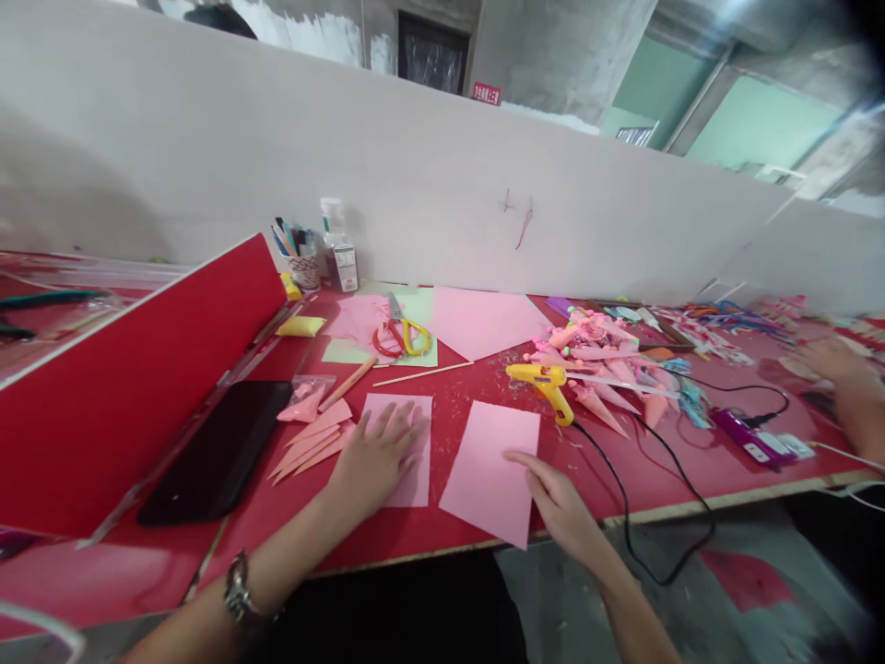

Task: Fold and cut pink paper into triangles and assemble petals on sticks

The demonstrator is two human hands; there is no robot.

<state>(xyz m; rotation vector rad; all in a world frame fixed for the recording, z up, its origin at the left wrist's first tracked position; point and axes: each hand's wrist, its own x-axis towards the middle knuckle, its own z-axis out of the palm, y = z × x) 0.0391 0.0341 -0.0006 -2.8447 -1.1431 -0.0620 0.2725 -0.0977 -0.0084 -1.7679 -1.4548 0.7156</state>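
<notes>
My left hand lies flat on a pink paper sheet, fingers stretched over its upper part. To the right is another pink sheet, slightly askew, with its lower corner near the table's front edge. The extended index finger of my right hand touches that sheet near its right edge; the other fingers are partly hidden. Beside my left hand are several folded pink paper pieces. A yellow glue gun lies beyond my right hand.
Scissors rest on green paper at the back. Pink cone-shaped pieces are heaped right of centre. A black phone lies left, by a red divider. Another person's hand is at far right. A black cable droops over the table edge.
</notes>
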